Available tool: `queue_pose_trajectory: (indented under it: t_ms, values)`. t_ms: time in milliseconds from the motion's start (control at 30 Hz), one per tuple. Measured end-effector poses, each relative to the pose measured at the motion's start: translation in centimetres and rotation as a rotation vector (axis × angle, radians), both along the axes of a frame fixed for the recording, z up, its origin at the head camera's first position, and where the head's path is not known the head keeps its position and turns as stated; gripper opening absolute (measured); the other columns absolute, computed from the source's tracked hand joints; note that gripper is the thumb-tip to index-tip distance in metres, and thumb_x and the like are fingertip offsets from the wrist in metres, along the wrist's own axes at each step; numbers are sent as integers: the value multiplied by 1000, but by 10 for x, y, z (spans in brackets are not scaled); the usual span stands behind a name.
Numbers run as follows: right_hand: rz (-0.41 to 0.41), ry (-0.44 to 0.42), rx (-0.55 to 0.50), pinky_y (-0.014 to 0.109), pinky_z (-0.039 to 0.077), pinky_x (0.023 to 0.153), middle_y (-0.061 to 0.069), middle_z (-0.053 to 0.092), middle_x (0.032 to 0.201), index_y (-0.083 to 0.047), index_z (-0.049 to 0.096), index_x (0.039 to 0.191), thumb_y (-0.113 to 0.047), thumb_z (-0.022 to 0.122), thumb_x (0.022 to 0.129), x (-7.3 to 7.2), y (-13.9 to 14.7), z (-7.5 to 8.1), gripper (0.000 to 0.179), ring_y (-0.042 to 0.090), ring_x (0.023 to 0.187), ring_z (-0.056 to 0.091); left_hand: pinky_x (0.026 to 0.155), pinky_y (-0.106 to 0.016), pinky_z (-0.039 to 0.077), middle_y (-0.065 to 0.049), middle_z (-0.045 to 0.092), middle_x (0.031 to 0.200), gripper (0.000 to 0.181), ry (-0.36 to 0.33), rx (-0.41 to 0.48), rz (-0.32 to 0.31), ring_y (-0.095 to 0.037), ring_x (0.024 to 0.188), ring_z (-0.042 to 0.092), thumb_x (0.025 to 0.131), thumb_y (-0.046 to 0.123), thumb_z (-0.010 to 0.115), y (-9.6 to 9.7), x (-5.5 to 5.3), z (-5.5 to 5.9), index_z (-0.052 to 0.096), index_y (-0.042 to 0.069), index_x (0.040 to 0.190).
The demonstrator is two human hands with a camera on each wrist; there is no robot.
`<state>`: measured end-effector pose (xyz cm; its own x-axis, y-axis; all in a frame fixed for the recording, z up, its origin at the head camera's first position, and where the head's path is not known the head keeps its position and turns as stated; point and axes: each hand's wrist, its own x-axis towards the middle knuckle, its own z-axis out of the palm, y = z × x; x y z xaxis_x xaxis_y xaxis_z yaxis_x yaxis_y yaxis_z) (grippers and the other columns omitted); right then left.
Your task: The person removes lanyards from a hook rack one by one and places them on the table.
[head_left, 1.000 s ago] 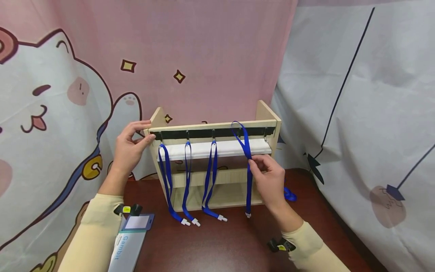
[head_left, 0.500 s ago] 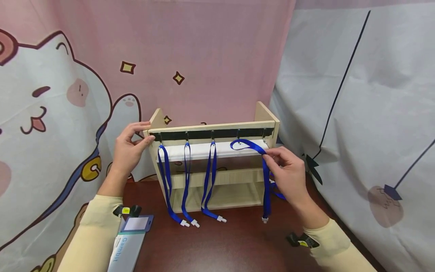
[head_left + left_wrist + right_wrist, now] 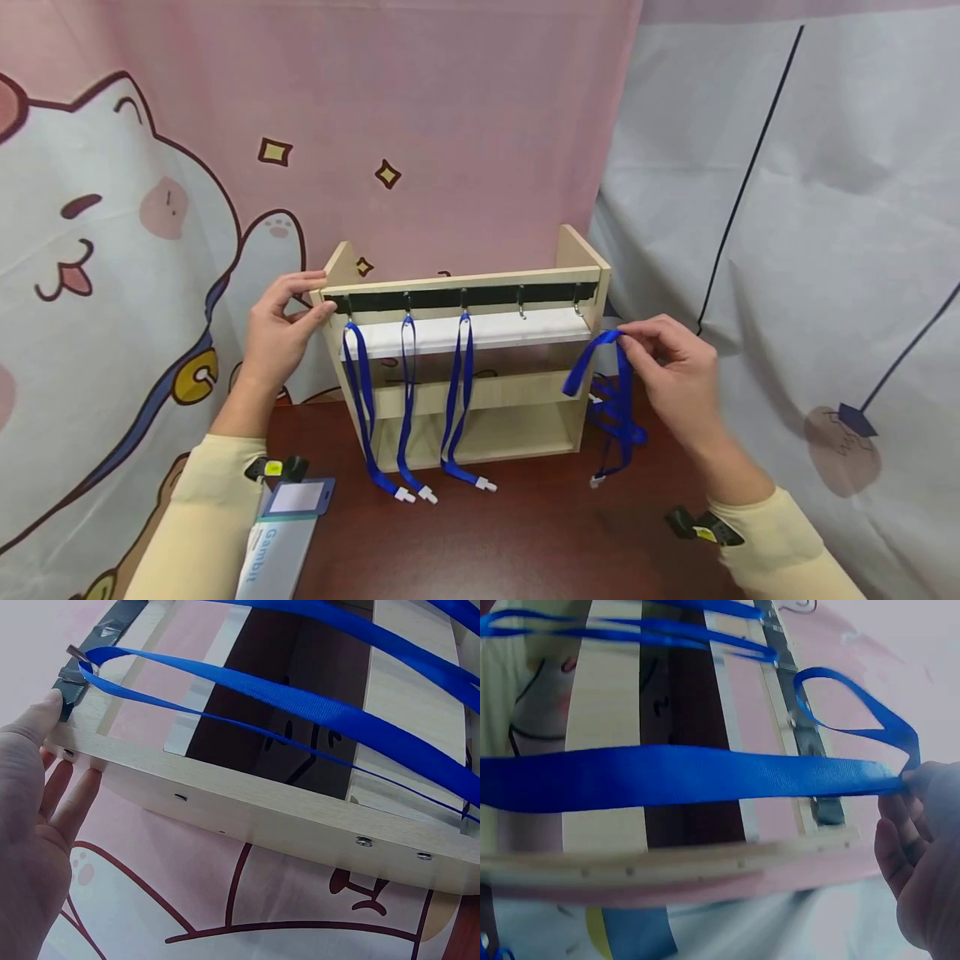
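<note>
My left hand (image 3: 281,321) holds the upper left corner of a wooden rack (image 3: 450,282), thumb on the front and fingers on the side. Three blue lanyards hang from its left hooks; the leftmost lanyard (image 3: 315,712) also shows in the left wrist view. Two bare hooks are at the right, one a metal hook (image 3: 522,304). Beyond the rack's right side, my right hand (image 3: 678,367) pinches another blue lanyard (image 3: 587,360) between thumb and fingers. Its loop droops left and its clip (image 3: 597,481) dangles below. In the right wrist view the lanyard's strap (image 3: 682,776) stretches across the rack.
More blue lanyard (image 3: 637,435) lies on the dark red table (image 3: 480,550) right of the rack. At the front left are a box marked Gambit (image 3: 277,554) and a blue badge holder (image 3: 302,497). A printed pink curtain (image 3: 450,100) hangs behind.
My right hand has moved right with the lanyard, away from the fourth hook and past the rack's side; the loop has dropped. My left hand stays on the corner.
</note>
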<state>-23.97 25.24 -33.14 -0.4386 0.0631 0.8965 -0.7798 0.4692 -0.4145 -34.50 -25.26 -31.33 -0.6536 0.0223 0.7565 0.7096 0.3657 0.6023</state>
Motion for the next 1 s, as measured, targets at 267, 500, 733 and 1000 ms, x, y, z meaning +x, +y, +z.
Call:
queue_pose_trajectory:
  t_ms: [267, 500, 733, 1000]
  values:
    - [-16, 0, 113, 13, 44, 61, 10, 71, 82, 3, 84, 100, 27, 78, 85, -8, 43, -1, 29, 5, 69, 56, 91, -14, 60, -8, 66, 147, 33, -2, 5, -6, -16, 126, 60, 101, 2, 81, 0, 0, 1, 76, 2, 134]
    - [-140, -55, 235, 8, 46, 64, 6, 77, 90, -3, 85, 103, 18, 82, 89, -16, 82, -3, 25, 1, 74, 61, 90, -13, 59, -8, 66, 147, 36, 1, 5, 4, -15, 127, 60, 100, 1, 82, -1, -2, 1, 76, 4, 135]
    - [-192, -53, 220, 6, 45, 64, 7, 76, 91, 0, 85, 104, 18, 82, 89, -28, 111, -7, 24, -2, 73, 60, 91, -13, 59, -8, 66, 148, 36, -7, 14, 5, -16, 128, 60, 100, 1, 81, -1, -1, 1, 75, 1, 135]
    - [-292, -97, 198, 1, 47, 73, 7, 74, 93, 5, 81, 106, 13, 79, 95, -40, 135, -15, 13, -9, 79, 60, 90, -13, 60, -8, 66, 147, 35, -9, 10, 9, -16, 127, 60, 100, 0, 81, -1, -1, 1, 75, 1, 135]
